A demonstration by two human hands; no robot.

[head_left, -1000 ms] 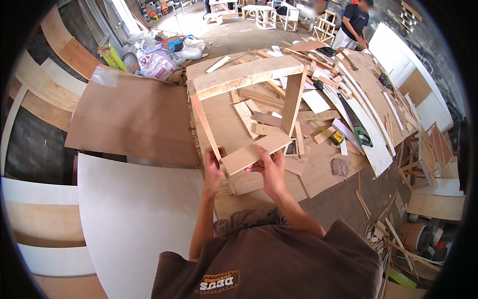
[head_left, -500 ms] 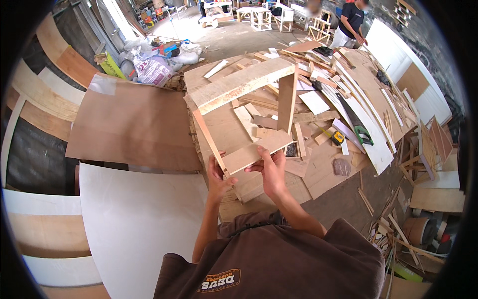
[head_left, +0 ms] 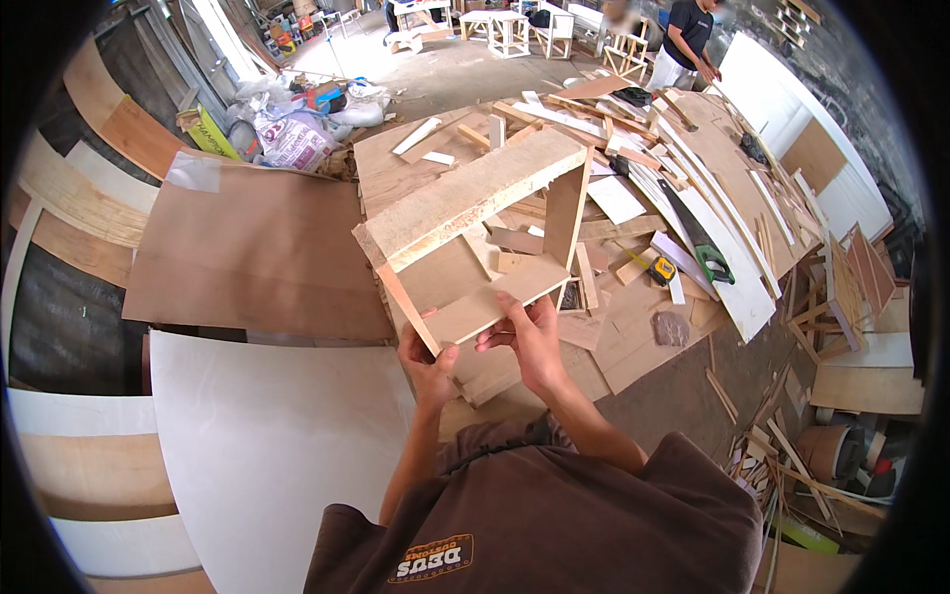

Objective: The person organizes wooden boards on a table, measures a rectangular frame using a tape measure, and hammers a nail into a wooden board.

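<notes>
A four-sided wooden frame [head_left: 485, 193], open in the middle, is tilted in front of me above the cluttered worktop. My left hand [head_left: 427, 368] grips its near left corner, with the thumb on the near side and the fingers behind. On the near board [head_left: 475, 310], the thumb of my right hand [head_left: 529, 342] presses the top face while the fingers curl beneath the edge. Part of those fingers is hidden under the board. The far board is thick with a rough edge, and the side boards are narrower.
Offcuts and strips cover the worktop [head_left: 604, 361]. To the right lie a green-handled handsaw [head_left: 698, 233], a yellow tape measure [head_left: 661, 268] and a small brownish packet [head_left: 670, 329]. Brown and white sheets [head_left: 267, 445] stand at my left. Another person [head_left: 688, 45] works at the far right.
The frame has tipped and shifted slightly left, its far side coming a little nearer. Both hands keep their hold. My view has also moved slightly.
</notes>
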